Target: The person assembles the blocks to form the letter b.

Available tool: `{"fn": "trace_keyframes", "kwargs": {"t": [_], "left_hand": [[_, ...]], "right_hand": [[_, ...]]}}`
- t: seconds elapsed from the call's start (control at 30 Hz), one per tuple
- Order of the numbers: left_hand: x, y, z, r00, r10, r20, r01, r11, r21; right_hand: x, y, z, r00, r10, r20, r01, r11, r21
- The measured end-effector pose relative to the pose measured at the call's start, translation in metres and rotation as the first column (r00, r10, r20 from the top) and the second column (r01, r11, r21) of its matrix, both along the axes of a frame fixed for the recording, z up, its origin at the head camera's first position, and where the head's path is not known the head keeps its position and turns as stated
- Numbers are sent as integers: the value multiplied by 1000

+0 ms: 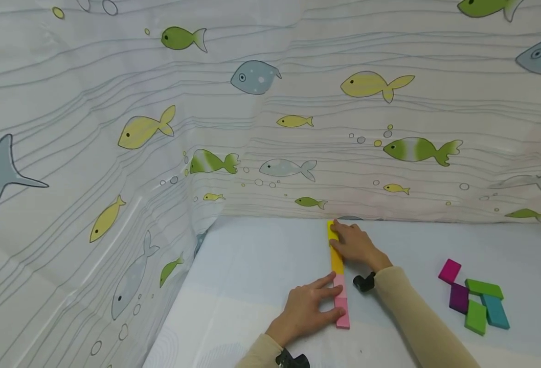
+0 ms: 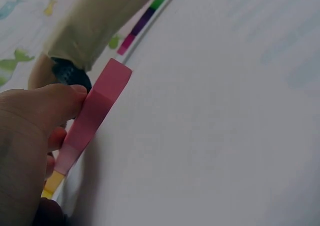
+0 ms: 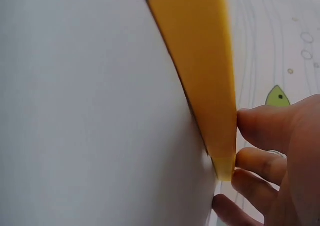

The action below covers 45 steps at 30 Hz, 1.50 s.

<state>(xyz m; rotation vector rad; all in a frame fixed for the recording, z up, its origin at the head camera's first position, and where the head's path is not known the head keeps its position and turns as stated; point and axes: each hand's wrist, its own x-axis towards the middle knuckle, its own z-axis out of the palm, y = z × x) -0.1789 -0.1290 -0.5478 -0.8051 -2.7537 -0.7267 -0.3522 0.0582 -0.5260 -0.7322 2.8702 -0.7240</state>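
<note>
"where are the blocks?"

"four of them form a straight row on the pale worktop (image 1: 247,255), end to end, running away from the person. nearest is a pink block (image 1: 342,322), then a lighter pink block (image 1: 339,281), then a deeper yellow block (image 1: 337,260), and a bright yellow block (image 1: 330,228) farthest off, near the fish-patterned sheet (image 1: 233,128)."

"and the hands?"

"the left hand (image 1: 303,309) is spread wide on the row's left side, its thumb touching the nearest pink block and its fingertips reaching the lighter one. the right hand (image 1: 359,245) is at the far end, on the right side, fingers apart and gently bent, tips touching the yellow blocks. neither is wrapped around a block."

"anything else nearby?"

"to the right of the right sleeve (image 1: 418,317), well apart from the row, five loose blocks lie close together: a magenta block (image 1: 449,271), a purple block (image 1: 458,298), a teal block (image 1: 495,312) and two green blocks (image 1: 475,318). each wrist wears a small black device (image 1: 364,282)."
</note>
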Motion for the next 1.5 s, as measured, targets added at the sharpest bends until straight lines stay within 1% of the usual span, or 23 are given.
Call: {"fn": "trace_keyframes", "kwargs": {"t": [0.2,0.37,0.47,0.53,0.6,0.7,0.77,0.87,0.93,1.13,1.23,1.5], "left_hand": [[-1,0,0,1000,5,-15,-5,1000,6],[0,0,-1,1000,-2,-13,2,1000,-7],[-1,0,0,1000,0,-22,0,1000,-8],[-1,0,1,1000,6,-24,-6,1000,-9],[-2,0,2,1000,11,-13,-11,1000,-8],[-1,0,2,1000,14,14,-14,1000,-9],[-1,0,1,1000,13,25,-13,1000,-7],[-1,1,0,1000,13,22,-13,1000,-6],[-1,1,1,1000,14,16,-13,1000,-5],[-2,1,0,1000,8,-1,-8,1000,1],[-2,0,0,1000,9,-12,-9,1000,4],[-2,0,-1,1000,12,-3,-12,1000,-2]], "right_hand": [[-2,5,-7,1000,15,-14,-15,998,-53],[-2,13,-10,998,60,34,-57,995,-85],[-5,22,-14,993,104,60,-94,984,-150],[-8,27,-16,989,134,58,-120,972,-203],[-10,30,-18,986,158,55,-142,962,-232],[-10,31,-21,985,160,66,-141,963,-232],[-10,31,-22,986,141,84,-120,968,-221],[-8,30,-20,988,118,104,-91,967,-237],[-7,30,-18,987,123,108,-93,966,-243],[-3,29,-13,985,151,83,-132,970,-203],[-3,28,-11,985,154,79,-135,970,-201],[-3,28,-14,988,148,51,-134,968,-211]]}}
